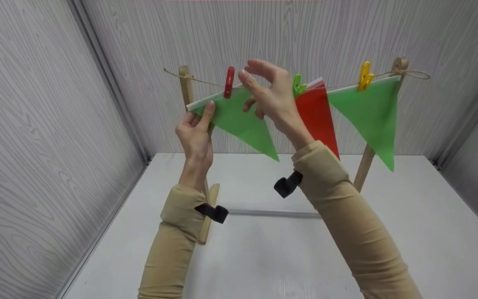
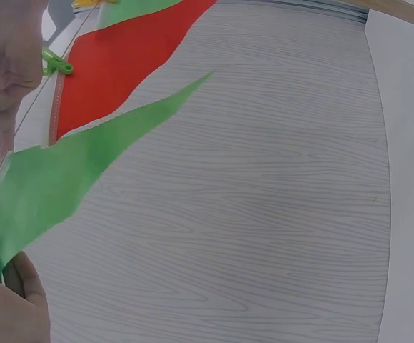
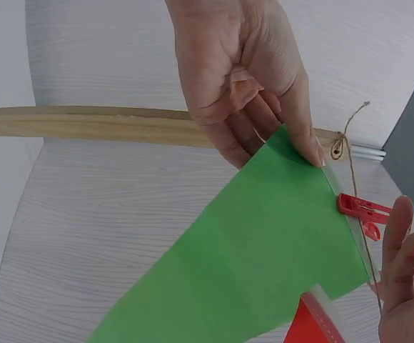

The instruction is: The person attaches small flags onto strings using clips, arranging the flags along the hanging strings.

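Note:
My left hand [image 1: 195,131] pinches the upper left corner of a green triangular pennant [image 1: 243,120] between thumb and fingers. Along its white top edge, a red clothespin [image 1: 229,83] clips the pennant by the twine [image 1: 206,82]. Just right of that clothespin, my right hand [image 1: 274,93] is raised with thumb and index finger apart and nothing between them. Its lower fingers overlap the pennant's right end in the head view. In the right wrist view, the red clothespin [image 3: 364,209] is close to the right hand's fingertips, and the left thumb presses on the pennant's corner.
Farther right on the twine hang a red pennant [image 1: 315,112] with a green clothespin [image 1: 298,86] and another green pennant [image 1: 371,112] with a yellow clothespin [image 1: 364,77]. Wooden posts [image 1: 186,89] hold the twine at both ends over a white table [image 1: 264,257]. Wood-grain panels [image 1: 147,37] enclose the space.

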The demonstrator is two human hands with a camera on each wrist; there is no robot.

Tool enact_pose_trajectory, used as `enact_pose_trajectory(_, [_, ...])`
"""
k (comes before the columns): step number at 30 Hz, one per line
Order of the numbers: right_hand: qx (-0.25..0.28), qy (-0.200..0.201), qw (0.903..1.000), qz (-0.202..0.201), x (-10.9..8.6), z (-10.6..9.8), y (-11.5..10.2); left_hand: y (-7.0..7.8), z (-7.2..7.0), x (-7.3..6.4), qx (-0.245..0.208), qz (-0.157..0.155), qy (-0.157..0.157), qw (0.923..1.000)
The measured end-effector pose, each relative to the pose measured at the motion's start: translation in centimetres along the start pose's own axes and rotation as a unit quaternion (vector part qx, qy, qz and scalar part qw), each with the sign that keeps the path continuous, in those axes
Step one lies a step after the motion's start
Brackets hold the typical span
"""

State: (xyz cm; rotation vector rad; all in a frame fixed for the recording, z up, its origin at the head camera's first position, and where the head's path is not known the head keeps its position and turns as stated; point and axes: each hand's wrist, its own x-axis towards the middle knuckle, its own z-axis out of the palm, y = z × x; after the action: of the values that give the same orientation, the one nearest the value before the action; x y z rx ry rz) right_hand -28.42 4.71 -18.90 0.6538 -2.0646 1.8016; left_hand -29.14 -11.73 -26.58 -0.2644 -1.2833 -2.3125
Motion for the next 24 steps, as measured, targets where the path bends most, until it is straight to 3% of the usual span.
enact_pose_trajectory(4, [-0.021,-0.027,0.9986,0.042,0.8,0.6,-0.7,0.4,0.2,0.3,-0.01,-0.003,0.003,0.9999])
enact_pose_trajectory(9, [-0.01,-0.039,0.9976,0.057,1.4,1.3,-0.9,0.6,0.6,0.6,-0.022,-0.002,0.006,0.9997])
enact_pose_trajectory(17, [-0.026,0.004,0.9993,0.026,1.6,2.1,-0.8,1.0,1.1,0.9,-0.012,0.008,0.009,0.9998])
enact_pose_trajectory(24, [0.004,0.038,0.9991,0.017,1.6,3.2,-0.7,1.3,1.1,1.0,-0.005,0.012,0.018,0.9997])
